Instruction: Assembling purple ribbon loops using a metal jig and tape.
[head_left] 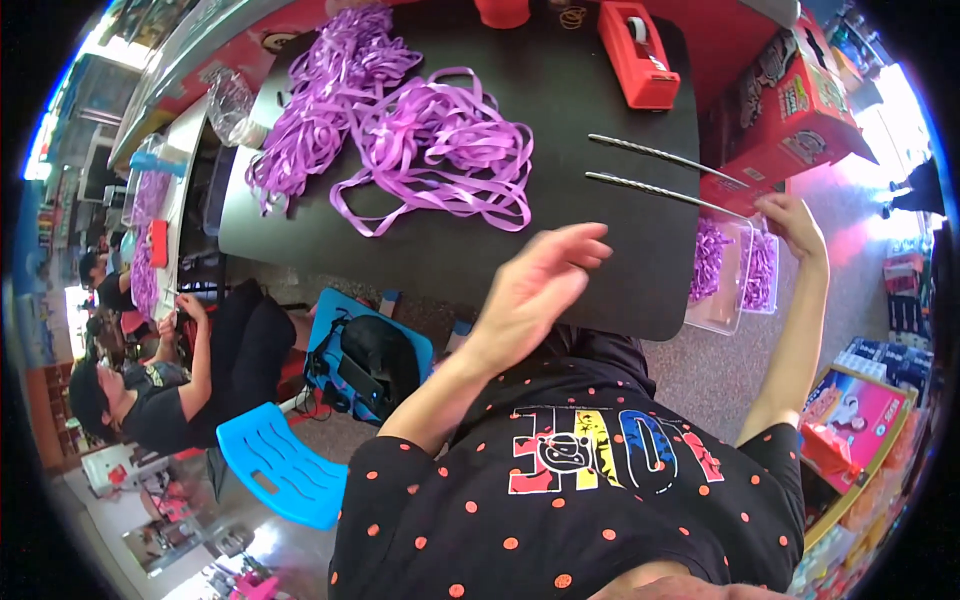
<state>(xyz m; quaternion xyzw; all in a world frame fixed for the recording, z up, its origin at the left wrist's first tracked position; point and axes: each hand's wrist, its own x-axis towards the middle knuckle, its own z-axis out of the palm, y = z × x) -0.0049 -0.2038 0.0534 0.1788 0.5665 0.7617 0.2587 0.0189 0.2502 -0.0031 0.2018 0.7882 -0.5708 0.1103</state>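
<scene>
Two thin twisted metal rods (665, 190) lie side by side on the dark table and reach past its right edge. At the tip of the nearer rod is my right hand (797, 228), its fingers bent and drawn together; what they pinch is too small to make out. My left hand (540, 285) hovers over the table's near edge, fingers stretched toward the right, slightly blurred and holding nothing. A loose heap of purple ribbon (450, 150) covers the table's middle, beside a second, larger purple ribbon pile (335, 90). Below my right hand, clear plastic bins (737, 290) contain purple ribbon pieces.
A red tape dispenser (640, 60) stands at the table's far right corner, beyond which is a red carton (790, 120). A blue stool (285, 465) and a blue seat with a black bag (375, 360) are at left. Another person (165, 390) works at a table farther left.
</scene>
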